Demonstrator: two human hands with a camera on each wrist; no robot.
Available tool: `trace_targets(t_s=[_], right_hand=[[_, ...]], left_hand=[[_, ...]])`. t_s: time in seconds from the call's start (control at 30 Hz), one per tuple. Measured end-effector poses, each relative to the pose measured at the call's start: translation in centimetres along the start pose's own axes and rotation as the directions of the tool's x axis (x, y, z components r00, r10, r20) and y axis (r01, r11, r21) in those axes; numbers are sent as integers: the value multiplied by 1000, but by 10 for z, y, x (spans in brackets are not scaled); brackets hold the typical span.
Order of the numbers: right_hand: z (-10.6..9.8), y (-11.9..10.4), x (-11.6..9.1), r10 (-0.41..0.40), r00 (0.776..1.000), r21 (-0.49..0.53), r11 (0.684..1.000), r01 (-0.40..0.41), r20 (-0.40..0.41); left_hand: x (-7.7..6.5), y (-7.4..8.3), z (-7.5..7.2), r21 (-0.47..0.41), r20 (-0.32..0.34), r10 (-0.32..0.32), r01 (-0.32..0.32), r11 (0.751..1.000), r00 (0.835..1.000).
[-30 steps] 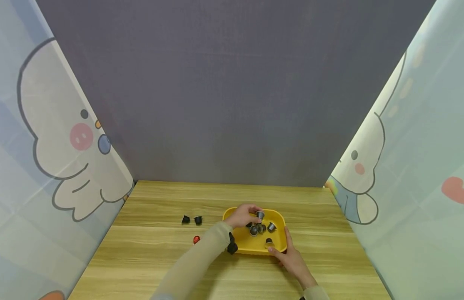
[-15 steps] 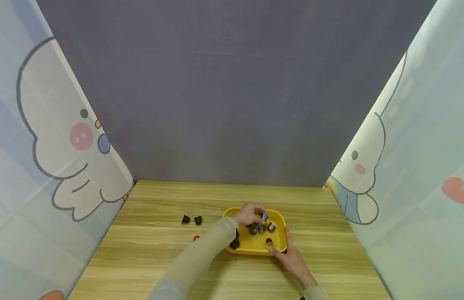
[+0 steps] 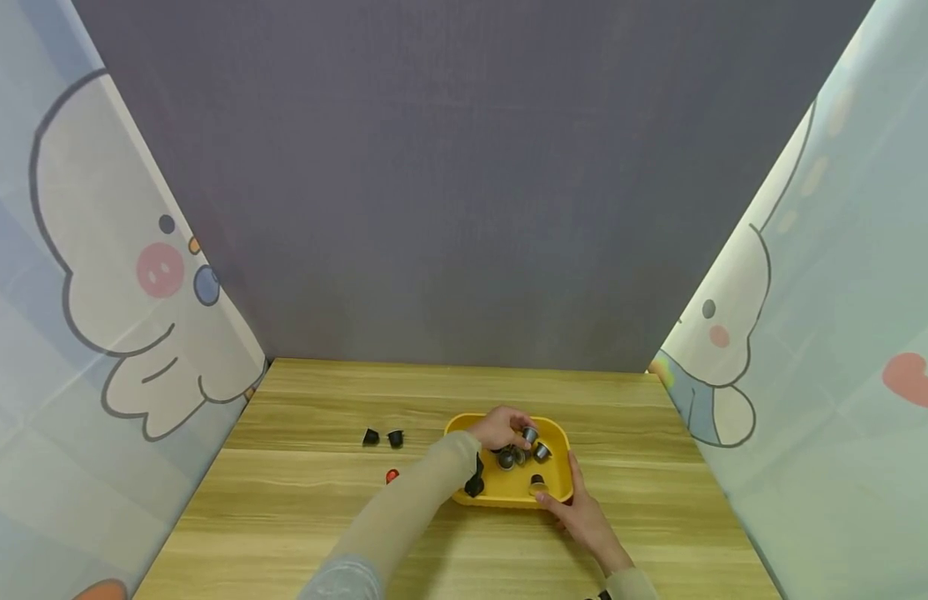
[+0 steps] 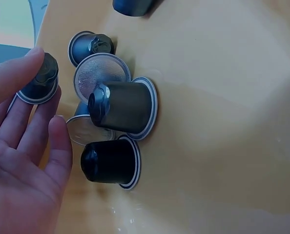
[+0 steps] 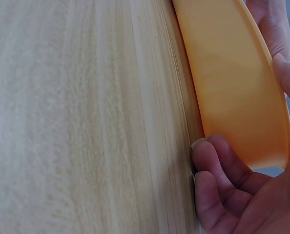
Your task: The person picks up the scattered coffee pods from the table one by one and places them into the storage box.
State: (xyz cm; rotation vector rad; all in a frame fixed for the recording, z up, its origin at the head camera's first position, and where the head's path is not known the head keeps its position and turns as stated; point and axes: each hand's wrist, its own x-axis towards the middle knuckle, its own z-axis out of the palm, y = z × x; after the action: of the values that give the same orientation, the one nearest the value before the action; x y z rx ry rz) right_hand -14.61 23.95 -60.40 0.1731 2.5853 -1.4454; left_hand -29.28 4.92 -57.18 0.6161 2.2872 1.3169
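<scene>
Pinching a grey capsule [image 3: 531,435], your left hand [image 3: 500,427] holds it above the yellow tray [image 3: 505,490], on the side facing your right hand [image 3: 586,515], just beyond the clustered capsules [image 3: 506,459]. Your right hand grips the tray's near right corner. Its long axis runs sideways; bare base separates cluster from near edge.

Smooth plastic tray [image 5: 230,78], glossy metallic-looking capsules [image 4: 127,104], wood-grain tabletop [image 3: 644,475], matt cloth-like backdrop [image 3: 464,200], creased cloth-like side panels [image 3: 846,250]
</scene>
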Motion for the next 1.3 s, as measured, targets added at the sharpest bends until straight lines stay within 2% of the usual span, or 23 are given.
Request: trace_targets(t_s=[0.47,0.77,1.3], right_hand=[[0,0,0,1,1000,-15,1000,-1,-4],[0,-1,-1,3,1000,-26,1000,-3,-4],[-1,-2,-1,-6,1000,-22,1000,6,-3]], left_hand=[[0,-1,0,-21,12,-9,9,1000,1000],[-3,3,1,-101,14,13,-11,995,1000],[-2,8,1,-82,11,30,-29,996,999]])
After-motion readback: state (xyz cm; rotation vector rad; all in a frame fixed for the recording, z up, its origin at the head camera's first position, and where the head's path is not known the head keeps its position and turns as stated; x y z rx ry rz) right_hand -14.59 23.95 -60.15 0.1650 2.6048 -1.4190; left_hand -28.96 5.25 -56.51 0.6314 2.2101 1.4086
